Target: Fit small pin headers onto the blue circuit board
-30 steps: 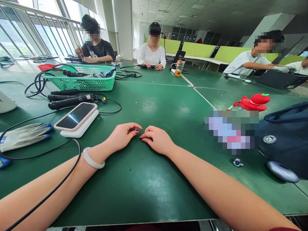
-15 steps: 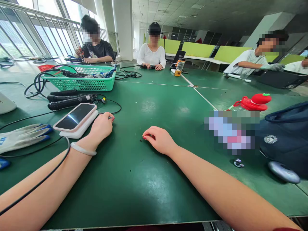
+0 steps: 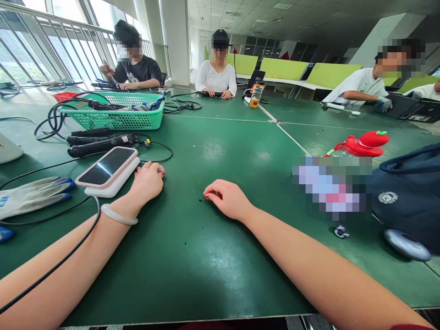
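Observation:
My left hand (image 3: 148, 181) rests on the green table beside a phone, its fingers closed around a small dark, shiny piece (image 3: 159, 171) too little to name. A pale bangle (image 3: 118, 214) circles that wrist. My right hand (image 3: 228, 199) lies on the tabletop with thumb and forefinger pressed together. Anything between those fingertips is hidden. Just left of them sits a tiny dark bit (image 3: 200, 200), apart from the hand. The phone (image 3: 107, 167), in a pink case, leans on a white block (image 3: 115, 187) touching my left hand.
A green basket (image 3: 117, 120) with cables and black tools (image 3: 99, 144) stand far left; gloves (image 3: 36, 196) lie nearer. A black cable crosses my left forearm. To the right are a red-lidded bottle (image 3: 364, 144), earbuds (image 3: 341, 232) and a dark bag (image 3: 409, 192). Co-workers sit across.
My left hand has turned slightly and shifted a little right, still closed. My right hand stays in place. The co-worker at right has lowered a gloved hand toward the black case.

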The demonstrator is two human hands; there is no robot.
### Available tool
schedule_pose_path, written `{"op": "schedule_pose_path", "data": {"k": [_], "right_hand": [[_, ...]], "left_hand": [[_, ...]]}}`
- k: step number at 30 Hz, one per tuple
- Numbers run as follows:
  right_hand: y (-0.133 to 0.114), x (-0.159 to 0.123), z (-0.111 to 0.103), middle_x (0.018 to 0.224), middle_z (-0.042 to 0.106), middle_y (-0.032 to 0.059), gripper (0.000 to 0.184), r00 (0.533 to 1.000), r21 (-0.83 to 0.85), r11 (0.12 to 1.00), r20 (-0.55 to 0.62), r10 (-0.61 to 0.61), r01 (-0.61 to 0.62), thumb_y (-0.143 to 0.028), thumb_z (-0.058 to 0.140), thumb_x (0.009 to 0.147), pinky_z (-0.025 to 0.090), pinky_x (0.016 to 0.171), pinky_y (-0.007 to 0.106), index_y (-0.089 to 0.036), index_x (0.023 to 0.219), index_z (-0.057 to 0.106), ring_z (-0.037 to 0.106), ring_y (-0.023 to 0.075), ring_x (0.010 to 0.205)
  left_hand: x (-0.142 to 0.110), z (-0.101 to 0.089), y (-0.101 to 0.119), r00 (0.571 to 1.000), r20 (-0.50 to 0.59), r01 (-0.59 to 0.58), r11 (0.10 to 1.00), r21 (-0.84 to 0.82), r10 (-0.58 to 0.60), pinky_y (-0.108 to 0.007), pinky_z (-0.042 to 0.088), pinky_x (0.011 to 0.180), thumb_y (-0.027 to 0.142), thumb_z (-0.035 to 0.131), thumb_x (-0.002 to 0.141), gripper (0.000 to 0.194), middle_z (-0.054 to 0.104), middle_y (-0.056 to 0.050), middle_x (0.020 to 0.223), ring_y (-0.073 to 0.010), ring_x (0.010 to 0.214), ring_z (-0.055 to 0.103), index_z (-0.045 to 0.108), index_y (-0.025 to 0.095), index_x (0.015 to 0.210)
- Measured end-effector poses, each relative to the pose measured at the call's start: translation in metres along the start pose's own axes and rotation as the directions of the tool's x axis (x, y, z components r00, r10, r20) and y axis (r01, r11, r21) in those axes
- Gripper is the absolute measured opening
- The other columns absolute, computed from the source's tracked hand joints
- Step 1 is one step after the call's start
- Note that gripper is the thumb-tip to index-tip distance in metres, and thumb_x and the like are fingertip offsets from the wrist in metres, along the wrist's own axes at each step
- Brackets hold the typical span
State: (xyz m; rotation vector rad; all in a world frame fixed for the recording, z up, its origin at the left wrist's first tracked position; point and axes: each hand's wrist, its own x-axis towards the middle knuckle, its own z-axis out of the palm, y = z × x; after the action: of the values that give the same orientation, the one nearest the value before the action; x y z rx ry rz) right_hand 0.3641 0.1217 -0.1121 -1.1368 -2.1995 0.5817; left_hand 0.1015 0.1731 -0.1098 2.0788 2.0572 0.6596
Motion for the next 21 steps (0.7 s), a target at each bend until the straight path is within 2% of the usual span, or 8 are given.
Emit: {"op": "schedule_pose_path", "data": {"k": [3,5,7,9,12,15,19,21], "right_hand": [[-0.001,0.001,0.0,0.085,0.065,0.0012,0.012,1.0,0.001,1.0,-0.007,0.011,-0.011,-0.018,0.057,0.088,0.041,0.067,0.024,-0.02,0.084,0.068,0.054,0.0108,0.072],[-0.001,0.001,0.0,0.083,0.065,0.0012,0.011,0.999,0.005,1.0,-0.036,0.017,-0.017,-0.018,0.057,0.087,0.041,0.068,0.024,-0.02,0.084,0.068,0.054,0.011,0.071],[0.0,0.002,-0.001,0.079,0.066,0.0002,0.01,0.995,0.027,0.999,-0.088,0.042,-0.039,-0.02,0.058,0.087,0.04,0.067,0.024,-0.02,0.083,0.067,0.054,0.0109,0.068],[0.001,0.003,-0.002,0.074,0.066,-0.0009,0.011,0.986,0.083,0.994,-0.142,0.089,-0.078,-0.022,0.057,0.086,0.04,0.065,0.024,-0.02,0.082,0.067,0.053,0.0106,0.064],[0.003,0.003,-0.002,0.07,0.064,-0.0018,0.013,0.965,0.197,0.972,-0.201,0.167,-0.128,-0.026,0.056,0.086,0.039,0.06,0.023,-0.019,0.08,0.065,0.051,0.0103,0.06],[0.004,0.004,-0.003,0.067,0.061,-0.002,0.016,0.956,0.259,0.956,-0.215,0.197,-0.139,-0.03,0.057,0.085,0.037,0.057,0.022,-0.019,0.077,0.063,0.049,0.0098,0.057],[0.0,0.003,-0.002,0.065,0.058,-0.0023,0.018,0.967,0.257,0.96,-0.193,0.167,-0.115,-0.032,0.056,0.086,0.036,0.055,0.022,-0.018,0.075,0.061,0.046,0.0093,0.056],[-0.002,0.003,-0.002,0.066,0.058,-0.0025,0.017,0.976,0.229,0.97,-0.177,0.124,-0.082,-0.031,0.056,0.087,0.036,0.056,0.021,-0.019,0.076,0.061,0.046,0.0091,0.056]], "left_hand": [[-0.008,-0.005,0.013,0.999,0.023,-0.042,0.999,0.005,0.042,-0.048,0.039,0.101,0.02,0.041,0.084,0.018,0.058,-0.017,0.12,-0.0326,0.125,0.046,0.058,0.018,0.088],[-0.018,-0.008,0.029,0.987,0.091,-0.131,0.99,-0.054,0.135,-0.045,0.04,0.1,0.022,0.039,0.086,0.018,0.06,-0.015,0.12,-0.0296,0.12,0.051,0.056,0.018,0.088],[-0.03,-0.01,0.047,0.954,0.188,-0.198,0.961,-0.195,0.235,-0.042,0.042,0.099,0.024,0.039,0.088,0.017,0.06,-0.012,0.125,-0.0259,0.116,0.056,0.055,0.02,0.09],[-0.04,-0.009,0.06,0.912,0.255,-0.214,0.903,-0.373,0.322,-0.038,0.043,0.098,0.028,0.04,0.09,0.017,0.06,-0.008,0.128,-0.022,0.112,0.058,0.055,0.021,0.092],[-0.048,-0.005,0.067,0.885,0.286,-0.16,0.817,-0.555,0.367,-0.037,0.046,0.097,0.035,0.045,0.091,0.018,0.062,-0.006,0.126,-0.0199,0.11,0.06,0.057,0.022,0.093],[-0.047,-0.001,0.066,0.89,0.293,-0.077,0.749,-0.659,0.349,-0.038,0.047,0.097,0.039,0.052,0.087,0.023,0.065,-0.007,0.118,-0.0205,0.106,0.062,0.059,0.019,0.096],[-0.042,0.0,0.066,0.896,0.339,0.107,0.601,-0.792,0.288,-0.041,0.05,0.095,0.041,0.06,0.082,0.028,0.068,-0.008,0.109,-0.0207,0.097,0.067,0.058,0.017,0.095],[-0.042,-0.001,0.067,0.896,0.353,0.157,0.551,-0.82,0.27,-0.041,0.051,0.094,0.041,0.063,0.08,0.029,0.068,-0.008,0.107,-0.0205,0.094,0.068,0.058,0.016,0.093]]}}
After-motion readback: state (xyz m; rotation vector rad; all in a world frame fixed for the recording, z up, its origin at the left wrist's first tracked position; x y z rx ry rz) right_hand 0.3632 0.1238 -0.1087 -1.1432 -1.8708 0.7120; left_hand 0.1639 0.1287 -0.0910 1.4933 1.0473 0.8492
